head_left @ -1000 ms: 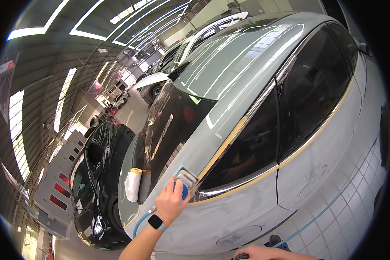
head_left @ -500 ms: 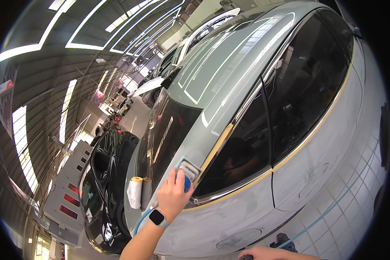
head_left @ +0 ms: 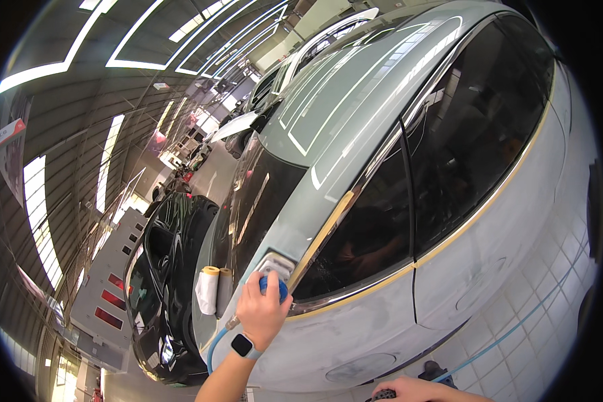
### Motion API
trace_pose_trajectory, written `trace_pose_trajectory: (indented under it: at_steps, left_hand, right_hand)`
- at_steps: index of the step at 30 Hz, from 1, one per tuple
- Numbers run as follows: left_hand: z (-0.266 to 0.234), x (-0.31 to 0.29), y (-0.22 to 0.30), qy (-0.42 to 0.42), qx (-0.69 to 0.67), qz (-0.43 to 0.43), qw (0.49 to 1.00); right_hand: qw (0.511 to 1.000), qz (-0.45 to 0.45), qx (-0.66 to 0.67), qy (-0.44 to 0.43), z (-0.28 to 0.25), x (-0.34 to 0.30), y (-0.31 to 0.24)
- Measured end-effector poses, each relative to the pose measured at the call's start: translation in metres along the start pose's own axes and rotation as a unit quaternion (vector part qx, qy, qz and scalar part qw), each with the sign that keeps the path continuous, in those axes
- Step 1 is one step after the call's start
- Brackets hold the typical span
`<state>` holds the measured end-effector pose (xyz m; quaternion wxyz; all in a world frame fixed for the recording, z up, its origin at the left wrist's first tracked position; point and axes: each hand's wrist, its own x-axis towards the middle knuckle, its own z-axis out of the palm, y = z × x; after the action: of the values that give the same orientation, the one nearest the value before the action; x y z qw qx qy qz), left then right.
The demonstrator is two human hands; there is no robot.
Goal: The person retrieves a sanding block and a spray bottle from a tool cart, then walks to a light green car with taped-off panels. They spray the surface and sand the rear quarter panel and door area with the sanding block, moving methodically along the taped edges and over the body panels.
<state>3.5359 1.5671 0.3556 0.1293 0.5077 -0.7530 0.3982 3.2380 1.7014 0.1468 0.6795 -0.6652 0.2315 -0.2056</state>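
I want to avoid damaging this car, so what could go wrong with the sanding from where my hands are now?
1. The left hand presses the small blue-topped sander right beside the yellow masking tape strip on the window edge; it could tear the tape and scuff the dark side window glass.
2. The blue air hose hangs against the sanded grey car body and might snag or rub.

The left forearm rises from the near edge and reaches away, a watch strapped around the wrist. The left hand [head_left: 262,315] is raised with its back toward the camera, fingers curled shut in a grip. The right hand [head_left: 419,390] sits at the near right edge, only knuckles and part of the back showing, fingers bent downward.
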Motion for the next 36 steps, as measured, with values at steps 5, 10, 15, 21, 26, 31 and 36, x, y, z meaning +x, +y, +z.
trace_pose_trajectory:
  at_steps: [5,10,15,21,26,31,36]
  left_hand:
    - [0.009,-0.018,0.007,-0.02,0.012,-0.032,0.999]
    - [0.017,-0.014,0.017,-0.02,0.03,-0.035,0.999]
    - [0.017,0.005,0.028,-0.008,0.065,-0.011,0.998]
    - [0.019,0.027,0.041,0.001,0.078,-0.002,0.997]
    - [0.018,0.023,0.041,-0.008,0.096,-0.003,0.995]
    - [0.016,-0.003,0.03,-0.023,0.074,-0.022,0.997]
    - [0.017,-0.038,0.013,-0.046,0.07,-0.044,0.996]
  right_hand:
    - [0.999,-0.005,-0.044,-0.004,-0.012,-0.008,-0.003]
    - [1.0,0.015,0.014,-0.022,-0.015,-0.012,-0.001]
    - [1.0,0.01,0.004,-0.02,-0.017,-0.017,0.0]
    - [1.0,0.001,-0.014,-0.009,-0.014,-0.019,0.003]
    - [1.0,-0.01,-0.025,-0.013,-0.011,-0.016,0.006]
    - [0.999,-0.009,-0.023,-0.022,-0.008,-0.012,0.007]
    - [0.999,0.01,-0.029,-0.043,-0.003,-0.005,0.005]
